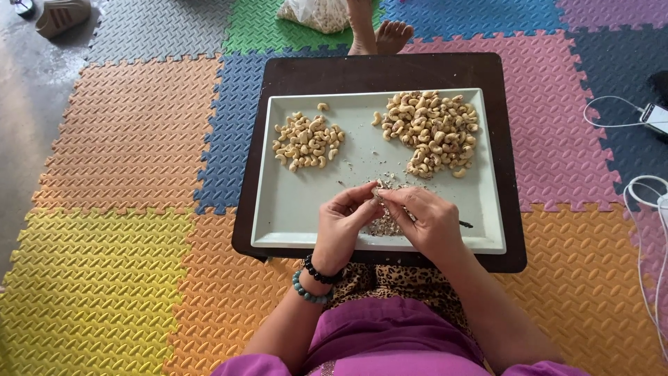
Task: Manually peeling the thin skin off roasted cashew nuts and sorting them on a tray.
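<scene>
You were peeling a cashew over the tray, both hands pinched on the one nut.

At the far left lay the foam floor mat, ridged and bright; on the dark low table sat the pale flat tray; its left side held the small heap of curved, smooth nuts; your left hand and right hand met at the fingertips, clamped on a cashew above a litter of flaky skins; the large heap, speckled with skin, lay to the right; I judge the next move called for a light scraping grip.
</scene>
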